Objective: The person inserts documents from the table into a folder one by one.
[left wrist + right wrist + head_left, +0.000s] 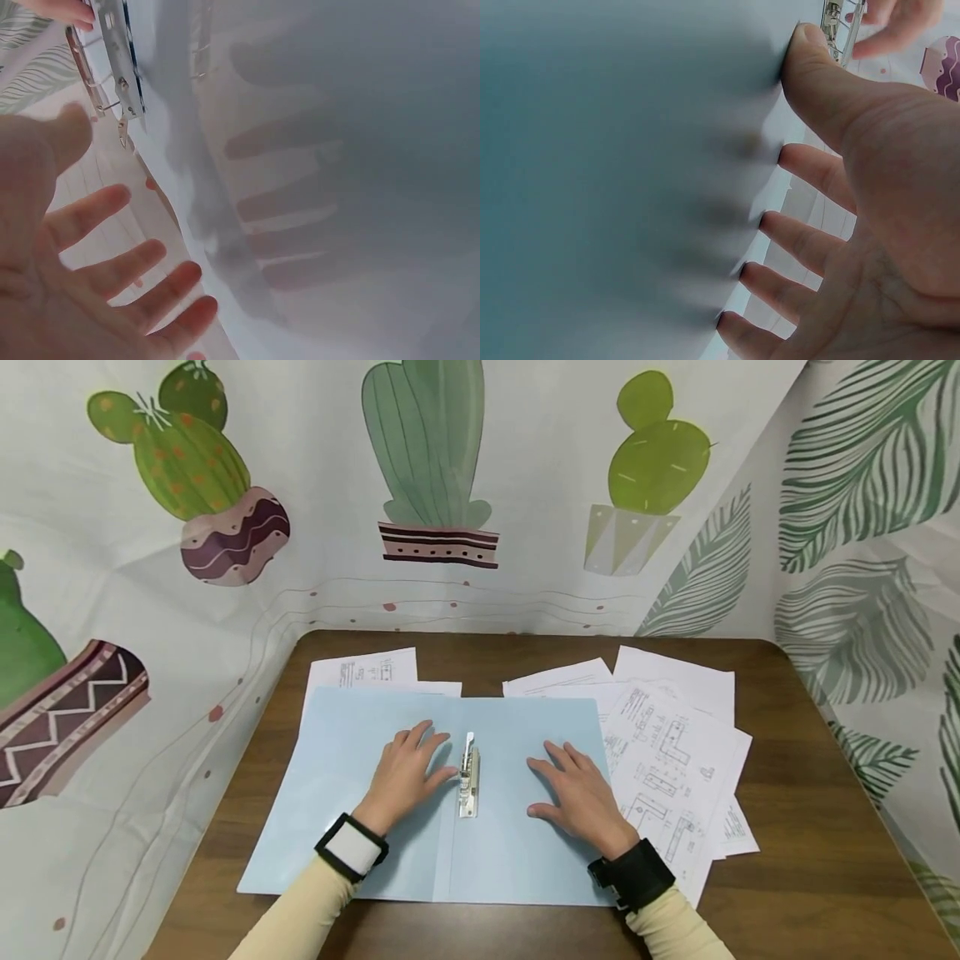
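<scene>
A light blue folder point(322, 777) lies spread flat on the table, with a metal ring clip point(468, 785) near its spine. My left hand point(405, 768) is over the left cover with fingers spread and the thumb close to the clip. In the left wrist view, this hand point(97, 277) appears apart from the folder, casting a finger-shaped shadow on it. Over on the right cover is my right hand point(581, 793), also with spread fingers. The right wrist view shows that hand's fingertips point(799, 154) touching the blue surface. Neither hand holds anything.
Sheets with printed drawings point(663, 777) lie overlapped on the right, partly under the folder. More paper point(363, 668) sticks out behind its left cover. The brown wooden table point(810, 827) meets a cactus-patterned cloth point(540, 593) at the back.
</scene>
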Tool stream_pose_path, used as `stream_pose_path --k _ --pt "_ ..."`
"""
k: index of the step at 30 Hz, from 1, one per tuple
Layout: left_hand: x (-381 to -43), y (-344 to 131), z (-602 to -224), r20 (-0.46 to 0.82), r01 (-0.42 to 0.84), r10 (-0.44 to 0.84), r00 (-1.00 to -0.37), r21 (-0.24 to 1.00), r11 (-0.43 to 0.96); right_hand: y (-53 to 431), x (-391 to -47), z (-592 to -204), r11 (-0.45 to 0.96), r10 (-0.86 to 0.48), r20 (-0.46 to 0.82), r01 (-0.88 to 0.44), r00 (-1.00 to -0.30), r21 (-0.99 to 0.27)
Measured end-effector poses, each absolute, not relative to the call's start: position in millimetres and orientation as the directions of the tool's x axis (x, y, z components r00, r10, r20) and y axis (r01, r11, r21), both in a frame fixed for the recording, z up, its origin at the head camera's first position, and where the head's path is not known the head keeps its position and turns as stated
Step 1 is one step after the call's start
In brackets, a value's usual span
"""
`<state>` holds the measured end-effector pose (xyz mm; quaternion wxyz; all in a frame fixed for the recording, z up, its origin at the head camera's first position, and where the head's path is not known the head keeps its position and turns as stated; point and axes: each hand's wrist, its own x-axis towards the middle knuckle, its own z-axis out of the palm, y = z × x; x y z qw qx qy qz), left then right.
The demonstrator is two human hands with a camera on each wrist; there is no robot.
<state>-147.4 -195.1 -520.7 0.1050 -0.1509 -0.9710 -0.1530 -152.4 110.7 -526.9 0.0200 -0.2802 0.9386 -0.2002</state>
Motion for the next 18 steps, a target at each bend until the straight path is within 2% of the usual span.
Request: stream_pose_path --k 11,18 --pt "-105.6 -207.1 -520.5 -0.028 0.218 0.238 -0.971 0.309 0.926 109.3 -153.4 -525.6 0.764 -0.538 0.054 -0.513 -0.841 -0.391" --pt "-99.4 -210.0 -523.4 -0.098 0.164 0.208 -0.973 0.339 0.926 109.6 -152.4 -527.0 0.766 -0.53 0.049 -0.502 -0.847 -0.402"
